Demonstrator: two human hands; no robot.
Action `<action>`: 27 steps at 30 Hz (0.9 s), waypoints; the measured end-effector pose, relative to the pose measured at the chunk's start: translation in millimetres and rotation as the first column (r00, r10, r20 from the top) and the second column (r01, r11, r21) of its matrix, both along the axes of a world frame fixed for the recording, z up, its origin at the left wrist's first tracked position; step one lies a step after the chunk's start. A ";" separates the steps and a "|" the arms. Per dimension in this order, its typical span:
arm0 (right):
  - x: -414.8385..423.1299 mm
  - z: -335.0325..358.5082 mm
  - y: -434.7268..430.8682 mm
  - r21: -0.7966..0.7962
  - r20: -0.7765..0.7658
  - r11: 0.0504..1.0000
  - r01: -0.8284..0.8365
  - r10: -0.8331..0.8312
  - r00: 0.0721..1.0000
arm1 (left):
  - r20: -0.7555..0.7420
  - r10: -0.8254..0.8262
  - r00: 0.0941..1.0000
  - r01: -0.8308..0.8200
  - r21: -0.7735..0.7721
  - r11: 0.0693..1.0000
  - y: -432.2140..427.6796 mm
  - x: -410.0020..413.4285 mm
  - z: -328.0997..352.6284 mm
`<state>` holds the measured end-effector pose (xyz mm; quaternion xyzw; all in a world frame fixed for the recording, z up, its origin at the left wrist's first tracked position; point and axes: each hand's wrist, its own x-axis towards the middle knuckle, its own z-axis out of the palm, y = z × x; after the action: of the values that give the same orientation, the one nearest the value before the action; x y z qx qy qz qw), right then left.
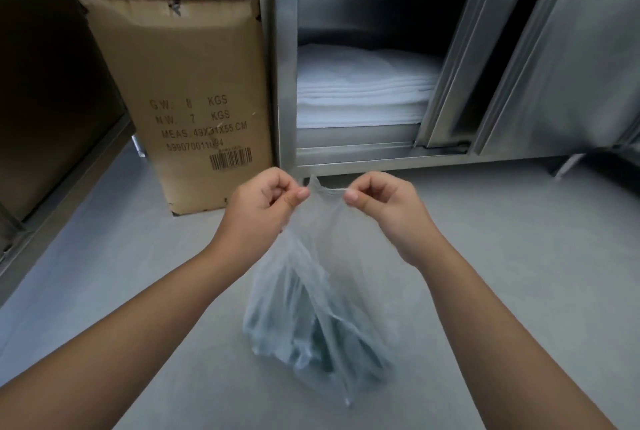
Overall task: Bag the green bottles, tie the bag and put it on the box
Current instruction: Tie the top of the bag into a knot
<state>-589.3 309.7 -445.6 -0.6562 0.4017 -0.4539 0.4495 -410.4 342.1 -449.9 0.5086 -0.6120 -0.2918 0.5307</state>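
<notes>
A thin clear plastic bag (311,294) hangs over the grey floor, blurred. Dark green bottles (332,346) show dimly through its bottom; I cannot tell how many. My left hand (263,204) pinches the bag's top edge on the left. My right hand (384,208) pinches the same edge on the right, so the rim stretches between my thumbs. A tall brown cardboard box (187,83) with printed weights and a barcode stands on the floor behind and left of my hands.
A stainless steel cabinet (519,83) stands right of the box, its sliding door open on stacked white sheets (360,90). A dark steel unit (52,111) runs along the left. Grey floor (519,221) spreads around the bag.
</notes>
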 end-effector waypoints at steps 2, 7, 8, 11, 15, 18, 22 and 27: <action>-11.6 -4.1 6.3 -0.037 0.016 0.999 -0.030 0.030 0.999 | 0.014 -0.033 0.999 0.033 0.004 0.999 3.8 -8.9 -3.6; -28.3 -11.5 26.5 -0.043 0.019 0.985 -0.168 0.169 0.985 | -0.048 -0.065 0.997 0.065 0.013 0.998 14.8 -20.8 -15.8; -30.3 -11.9 29.3 -0.038 0.004 0.981 -0.192 0.192 0.981 | -0.059 -0.062 0.996 0.063 0.014 0.998 16.5 -20.8 -17.3; -35.3 -12.2 35.6 -0.041 -0.022 0.968 -0.248 0.247 0.969 | -0.042 -0.043 0.998 0.043 -0.006 0.999 19.8 -18.4 -20.1; -39.9 -15.3 41.3 -0.050 -0.030 0.973 -0.224 0.222 0.975 | 0.005 0.010 1.000 -0.010 -0.041 0.999 22.4 -16.5 -19.9; -38.6 -18.8 43.6 -0.090 -0.021 0.982 -0.164 0.162 0.986 | -0.022 0.009 1.000 -0.011 -0.054 0.998 20.7 -12.0 -20.5; -29.9 -24.2 44.1 -0.119 0.070 0.986 -0.118 0.127 0.989 | 0.009 -0.031 0.999 0.032 -0.118 0.992 17.1 -6.0 -24.9; -14.9 -30.3 46.1 -0.118 0.155 0.978 -0.171 0.189 0.970 | -0.068 -0.129 0.989 0.119 -0.144 0.982 19.8 -7.4 -25.9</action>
<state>-604.2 355.8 -475.9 -0.6723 0.2776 -0.4844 0.4861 -417.8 361.9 -475.8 0.4195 -0.6404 -0.3004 0.5690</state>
